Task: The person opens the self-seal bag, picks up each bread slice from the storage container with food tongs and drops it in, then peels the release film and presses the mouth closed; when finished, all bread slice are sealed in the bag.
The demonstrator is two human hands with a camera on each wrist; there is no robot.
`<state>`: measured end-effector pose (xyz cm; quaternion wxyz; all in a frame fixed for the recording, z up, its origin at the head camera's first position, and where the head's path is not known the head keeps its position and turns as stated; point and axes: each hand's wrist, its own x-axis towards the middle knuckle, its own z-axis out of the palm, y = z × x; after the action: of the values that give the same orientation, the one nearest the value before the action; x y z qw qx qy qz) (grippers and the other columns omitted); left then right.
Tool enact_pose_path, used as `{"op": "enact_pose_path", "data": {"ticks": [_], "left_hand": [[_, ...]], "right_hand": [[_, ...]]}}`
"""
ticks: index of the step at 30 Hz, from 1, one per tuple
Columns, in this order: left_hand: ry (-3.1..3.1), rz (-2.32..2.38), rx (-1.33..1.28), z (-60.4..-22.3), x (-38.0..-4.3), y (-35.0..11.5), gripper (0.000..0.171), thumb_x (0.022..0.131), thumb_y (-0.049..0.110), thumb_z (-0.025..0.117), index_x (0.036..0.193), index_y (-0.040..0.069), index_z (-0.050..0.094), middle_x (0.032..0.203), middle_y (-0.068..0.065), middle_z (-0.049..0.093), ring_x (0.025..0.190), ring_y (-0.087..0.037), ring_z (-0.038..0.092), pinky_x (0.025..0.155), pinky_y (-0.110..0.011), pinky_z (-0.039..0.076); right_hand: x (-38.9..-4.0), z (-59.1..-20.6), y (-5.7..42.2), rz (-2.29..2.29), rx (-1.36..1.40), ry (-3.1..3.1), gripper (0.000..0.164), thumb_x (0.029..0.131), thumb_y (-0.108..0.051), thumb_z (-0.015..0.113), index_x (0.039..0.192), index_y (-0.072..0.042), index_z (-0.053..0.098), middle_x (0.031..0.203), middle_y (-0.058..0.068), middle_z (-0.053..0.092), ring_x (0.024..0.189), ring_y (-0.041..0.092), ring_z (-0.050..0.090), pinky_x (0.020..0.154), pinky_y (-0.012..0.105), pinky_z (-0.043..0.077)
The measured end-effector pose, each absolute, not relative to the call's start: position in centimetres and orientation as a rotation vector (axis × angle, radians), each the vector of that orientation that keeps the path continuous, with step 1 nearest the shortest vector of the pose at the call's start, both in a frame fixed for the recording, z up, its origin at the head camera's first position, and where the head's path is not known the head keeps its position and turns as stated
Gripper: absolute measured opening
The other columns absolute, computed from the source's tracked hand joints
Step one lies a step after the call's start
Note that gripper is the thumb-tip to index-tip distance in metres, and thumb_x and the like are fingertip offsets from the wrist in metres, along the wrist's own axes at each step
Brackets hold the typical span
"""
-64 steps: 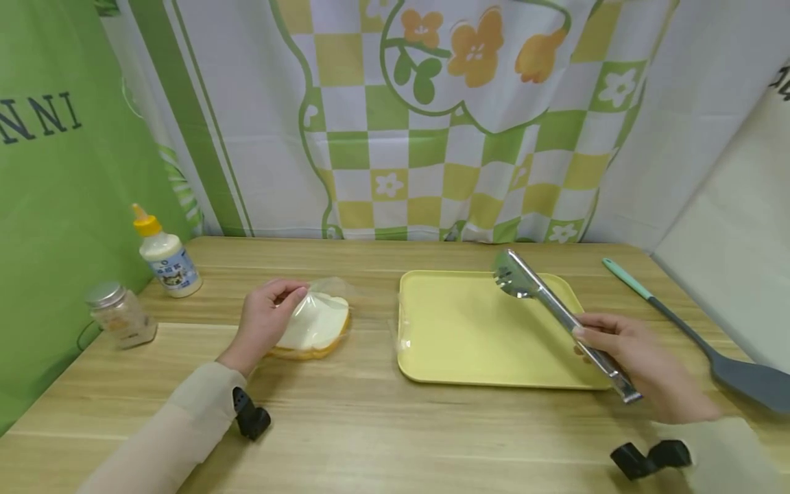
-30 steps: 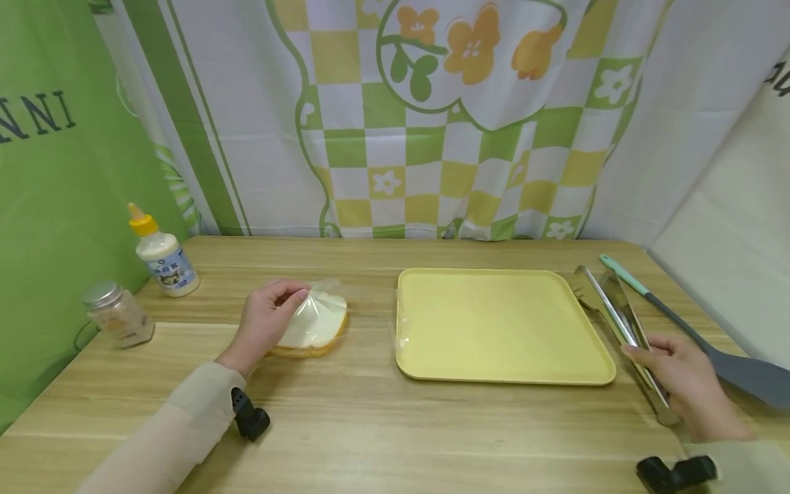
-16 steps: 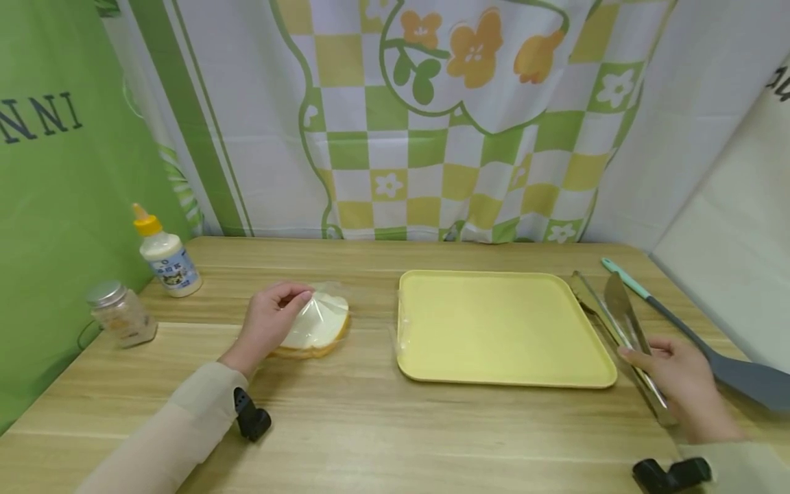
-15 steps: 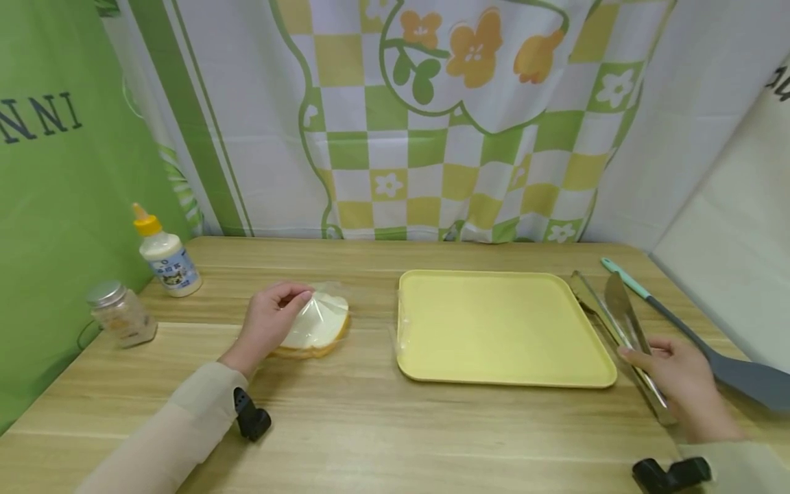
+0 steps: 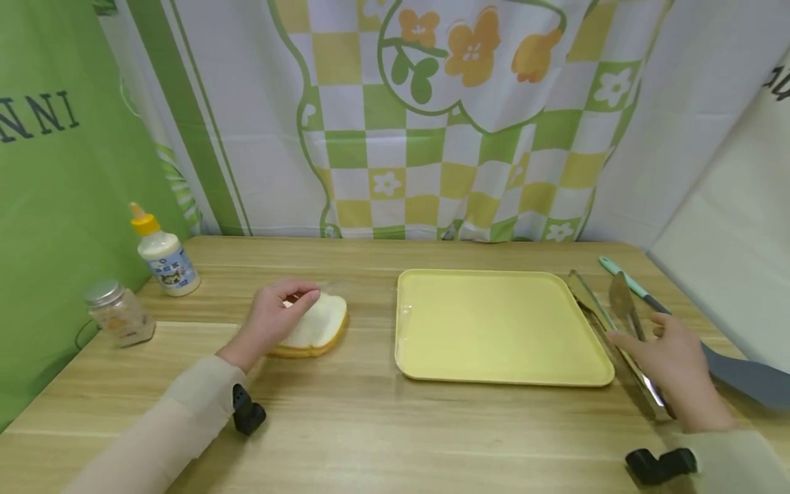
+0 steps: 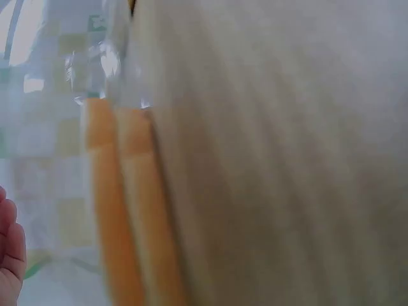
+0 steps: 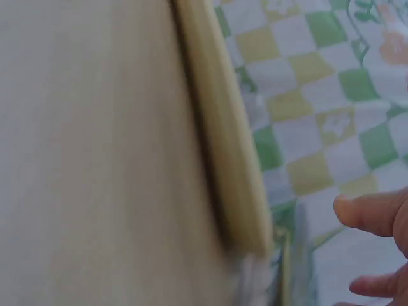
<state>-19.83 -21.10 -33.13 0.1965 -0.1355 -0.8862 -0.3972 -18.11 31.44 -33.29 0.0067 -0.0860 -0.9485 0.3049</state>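
My left hand [image 5: 271, 315] hovers at the left of two stacked bread slices [image 5: 324, 322], thumb and forefinger pinching a thin clear plastic film [image 5: 339, 287]. The film spreads back from the fingertips; glossy folds of it show near the slices' orange crusts [image 6: 115, 210] in the left wrist view. On the table right of the yellow tray [image 5: 494, 329] lie metal tongs [image 5: 625, 302], arms apart. My right hand [image 5: 669, 357] is just above the tongs, thumb and fingers spread, holding nothing. It hides part of their handle and of the spatula.
A spatula with a mint handle [image 5: 620, 271] and dark blade [image 5: 749, 374] lies at the far right. At the left stand a squeeze bottle [image 5: 169, 264] with a yellow cap and a silver-lidded jar [image 5: 120, 315]. A patterned cloth [image 5: 426, 151] hangs behind the table.
My right hand carried the tongs rightward off the tray, set them on the table and let go. My left hand shifted slightly right, and the film drew back off the bread's top.
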Motion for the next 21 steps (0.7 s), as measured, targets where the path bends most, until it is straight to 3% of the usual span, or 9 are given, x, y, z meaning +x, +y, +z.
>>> {"op": "enact_pose_path", "data": {"ticks": [7, 13, 21], "left_hand": [[-2.570, -1.045, -0.435, -28.7, -21.9, -20.3, 0.024, 0.092, 0.023, 0.058, 0.106, 0.007, 0.068, 0.097, -0.009, 0.067, 0.082, -0.019, 0.059, 0.069, -0.033, 0.050], [-2.728, -0.753, -0.667, -25.4, -24.9, -17.5, 0.025, 0.094, 0.020, 0.056, 0.111, 0.006, 0.067, 0.104, -0.010, 0.066, 0.092, -0.023, 0.060, 0.081, -0.038, 0.050], [-2.826, -0.615, -0.830, -26.6, -28.1, -14.3, 0.018, 0.089, 0.007, 0.060, 0.103, 0.000, 0.069, 0.101, -0.014, 0.068, 0.093, -0.025, 0.063, 0.083, -0.035, 0.050]], "right_hand": [[-20.1, -29.6, 25.0, 1.069, 0.161, -2.915, 0.069, 0.095, -0.044, 0.046, 0.135, 0.011, 0.035, 0.131, 0.036, 0.039, 0.116, 0.049, 0.038, 0.088, 0.058, 0.039], [-23.1, -28.4, 17.6, 1.234, 0.428, -2.875, 0.049, 0.095, -0.033, 0.050, 0.128, 0.004, 0.049, 0.124, 0.025, 0.052, 0.112, 0.038, 0.049, 0.087, 0.048, 0.046], [-26.5, -30.5, 10.5, 1.481, 0.583, -2.922, 0.039, 0.094, -0.023, 0.053, 0.125, 0.001, 0.055, 0.124, 0.020, 0.056, 0.113, 0.034, 0.053, 0.093, 0.046, 0.045]]}}
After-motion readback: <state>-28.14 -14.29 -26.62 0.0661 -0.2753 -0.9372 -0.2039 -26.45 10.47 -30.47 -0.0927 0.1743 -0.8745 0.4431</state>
